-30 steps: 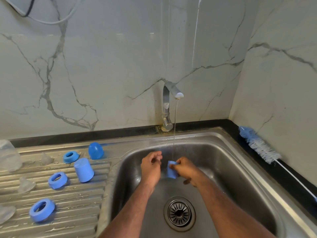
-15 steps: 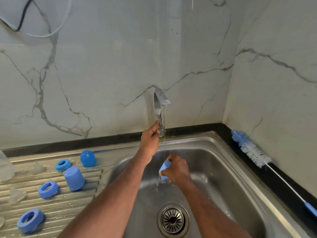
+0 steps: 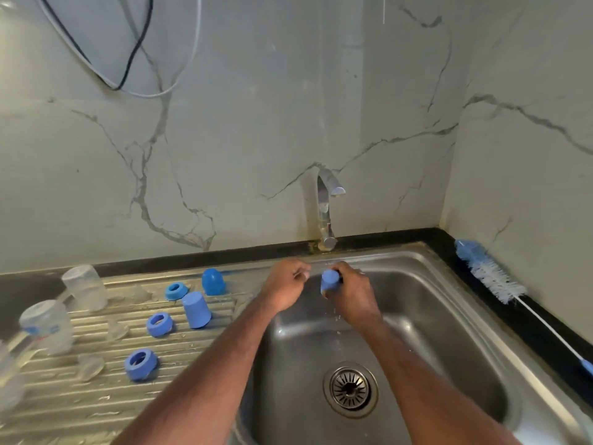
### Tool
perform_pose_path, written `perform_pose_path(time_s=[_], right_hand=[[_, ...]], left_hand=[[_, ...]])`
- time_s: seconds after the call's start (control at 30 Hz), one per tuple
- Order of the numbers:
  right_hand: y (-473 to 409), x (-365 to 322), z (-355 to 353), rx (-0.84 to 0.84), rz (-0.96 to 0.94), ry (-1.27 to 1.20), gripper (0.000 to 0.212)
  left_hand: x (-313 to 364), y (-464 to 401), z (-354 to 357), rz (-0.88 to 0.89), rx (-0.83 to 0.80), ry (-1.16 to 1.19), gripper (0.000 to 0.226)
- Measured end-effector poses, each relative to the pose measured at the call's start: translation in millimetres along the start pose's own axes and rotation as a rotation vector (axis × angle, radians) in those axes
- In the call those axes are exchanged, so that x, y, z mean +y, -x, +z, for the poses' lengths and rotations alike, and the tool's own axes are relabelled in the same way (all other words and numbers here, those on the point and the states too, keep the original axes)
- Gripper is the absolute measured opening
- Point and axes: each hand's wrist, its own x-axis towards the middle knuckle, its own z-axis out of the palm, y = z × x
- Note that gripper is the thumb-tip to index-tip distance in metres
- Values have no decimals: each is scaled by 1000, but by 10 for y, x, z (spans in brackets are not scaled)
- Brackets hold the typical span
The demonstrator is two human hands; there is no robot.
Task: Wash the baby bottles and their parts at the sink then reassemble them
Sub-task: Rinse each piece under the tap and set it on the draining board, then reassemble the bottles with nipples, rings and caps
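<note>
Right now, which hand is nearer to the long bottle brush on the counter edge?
Right. The right hand, gripping a blue cap over the sink, is on the brush's side. The left hand sits farther away, toward the draining board.

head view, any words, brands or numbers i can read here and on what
None can be read.
Clear bottle at the left of the draining board: a blue and red printed band, too blurred to read.
Blue cap in the right hand: no print visible.
</note>
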Motion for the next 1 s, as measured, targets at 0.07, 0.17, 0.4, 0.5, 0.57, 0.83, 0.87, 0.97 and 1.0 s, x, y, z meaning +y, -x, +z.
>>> perform_pose_path(time_s=[0.07,0.17,0.4,0.5,0.57,0.83,0.87,0.97,1.0], right_hand=[[91,-4,-30,-53,11,-33,47],[229,-115,-123,64,-19,-113,56],[652,-412,-108,-32,-63,-84,55],[805,-676,-89,-156,-156,-34,44],[883,-884,-34,-197,-182,-86,50],[1176,-1675,564,-304,-323,-115,48],[1209,-1719,643,-319,-326,-104,49],[1297,-1798,864,-345,-309,-104,52],[1326,-1832,910,-342,-297,-98,53]], left_hand=[[-10,205,-171,-6,-3,-18,15],[14,500,-430,-8,1,-37,17],[-11,1048,-921,-43,66,-36,18],[-57,1274,-1140,-37,106,-43,20],[-73,1429,-1306,-43,151,-40,18],[-469,2028,-2022,-215,345,-83,23],[-515,2095,-2077,-229,349,-103,22],[-666,2275,-2175,-240,342,-148,22],[-710,2317,-2199,-249,337,-141,20]])
